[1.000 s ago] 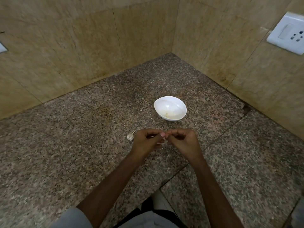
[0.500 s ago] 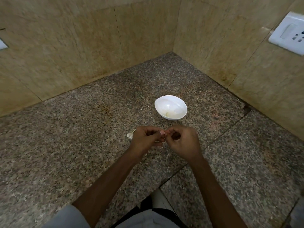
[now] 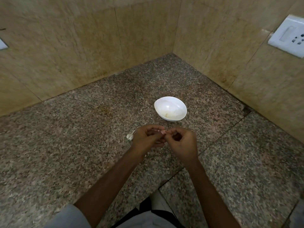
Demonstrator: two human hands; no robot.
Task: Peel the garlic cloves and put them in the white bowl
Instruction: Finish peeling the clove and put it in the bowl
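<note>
**Two hands on one clove: peel small and close**

Both hands meet fingertip to fingertip just above the worktop. The left hand (image 3: 148,139) is the holder, its fingers curled inward. The right hand (image 3: 183,144) pinches in at the same spot, thumb and forefinger closed together. What they grip is almost wholly covered by the fingers. From the task I take it to be a garlic clove, held between the two hands on the near side of the white bowl (image 3: 171,119).

To do this step well, the left hand should only steady the clove, since a hard squeeze would bruise it. The right thumbnail would best catch the skin at the root end and draw it off in long strips, turning the clove a little after each pull. Loose skin is better dropped on the granite counter (image 3: 74,145) than over the bowl.

The bowl stands just beyond the hands, so the drop is a short reach. One pale piece, seemingly a peeled clove (image 3: 167,114), lies at its bottom. A small white scrap (image 3: 130,136) with a thin stalk lies on the counter just beside the left hand. Whether it is skin or garlic I cannot tell.
</note>
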